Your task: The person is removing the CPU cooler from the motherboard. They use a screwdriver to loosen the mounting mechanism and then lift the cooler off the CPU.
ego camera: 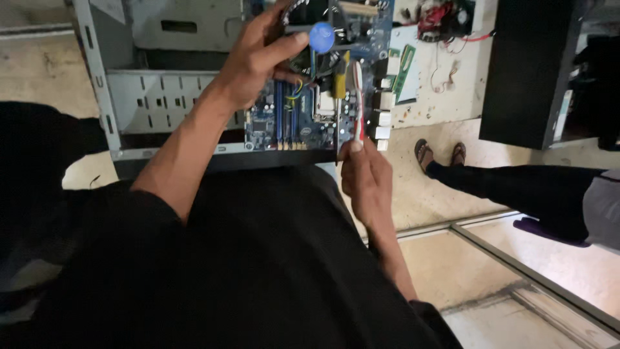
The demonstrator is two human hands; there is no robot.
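Observation:
A blue computer motherboard (294, 119) lies over an open grey computer case (155, 97). My left hand (258, 55) grips the round black cooler fan with a blue centre (321, 37) on the board. My right hand (365, 174) holds a red and white toothbrush (358, 103) upright at the board's near right edge, its bristle end up over the board. A yellow-handled screwdriver (341, 81) rests on the board just left of the brush.
A loose green memory stick (405, 71) and red wires (436, 26) lie on the pale surface to the right. A dark upright case (529, 71) stands at the far right. Another person's sandalled feet (439, 154) and dark-trousered legs stretch across the floor.

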